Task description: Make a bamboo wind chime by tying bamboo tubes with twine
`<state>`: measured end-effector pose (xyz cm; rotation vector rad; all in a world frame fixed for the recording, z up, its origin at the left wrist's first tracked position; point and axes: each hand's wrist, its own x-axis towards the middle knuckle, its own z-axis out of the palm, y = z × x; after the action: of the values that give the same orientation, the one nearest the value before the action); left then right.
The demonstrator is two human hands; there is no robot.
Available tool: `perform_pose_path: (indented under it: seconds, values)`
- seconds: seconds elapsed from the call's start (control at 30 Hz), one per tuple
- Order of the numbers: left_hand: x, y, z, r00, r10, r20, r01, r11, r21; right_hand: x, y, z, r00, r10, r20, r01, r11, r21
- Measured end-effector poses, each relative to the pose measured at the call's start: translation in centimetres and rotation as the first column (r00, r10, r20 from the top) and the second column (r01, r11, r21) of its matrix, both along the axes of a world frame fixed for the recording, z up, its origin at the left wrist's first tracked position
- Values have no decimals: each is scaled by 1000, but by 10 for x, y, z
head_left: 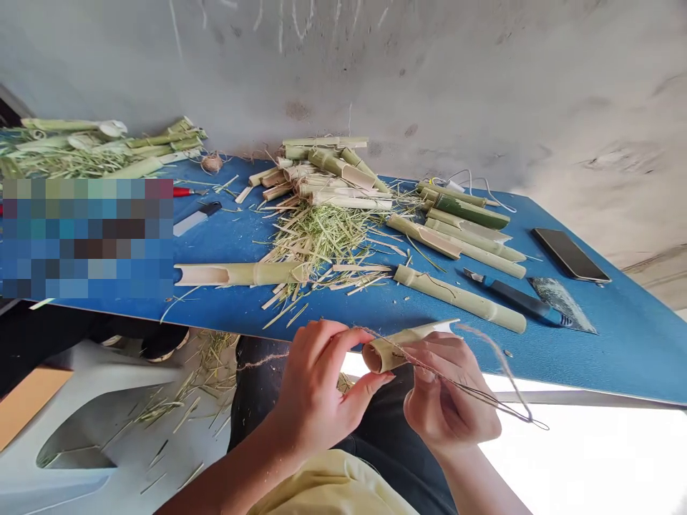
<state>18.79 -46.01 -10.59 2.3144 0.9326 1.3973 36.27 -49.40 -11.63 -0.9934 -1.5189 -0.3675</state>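
Note:
In front of my lap, just off the table's near edge, I hold a short bamboo tube (pixel 394 348) with one open end facing left. My right hand (pixel 454 390) is closed around its right part, also pinching a thin doubled wire-like loop (pixel 502 408) that sticks out to the right. A strand of brown twine (pixel 262 361) runs through my left hand (pixel 316 379), between the fingers, and along the tube. My left index finger and thumb reach around the tube's open end. Past my right hand, the twine curves in a loose loop. The palms hide part of the tube.
On the blue table (pixel 633 343) lie a bamboo piece (pixel 461 297), a utility knife (pixel 518 297), a black phone (pixel 569 255), stacked bamboo (pixel 343 172) and shavings (pixel 333 232). A twine ball (pixel 211 163) sits at the back. A blurred patch covers the left side.

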Motion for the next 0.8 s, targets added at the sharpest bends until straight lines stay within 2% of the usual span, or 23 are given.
perform_pose_path:
  seconds: [0.17,0.37,0.5,0.63,0.8]
  values:
    - [4,-10,11,1000,-13,20,13,1000,18,-2,-7,10,998,1,-64,1,1000,30]
    - [7,-18,16,999,-8,43,6,999,44,2,-17,16,998,-62,10,62,998,6]
    - [8,-19,20,999,-7,34,4,997,72,0,-18,21,999,-39,29,37,998,47]
    - [10,-18,21,999,1,36,-4,997,81,-4,-14,23,999,-39,-28,41,998,41]
    - [12,-19,19,1000,-3,23,2,998,69,-8,-12,19,980,-10,-198,16,999,29]
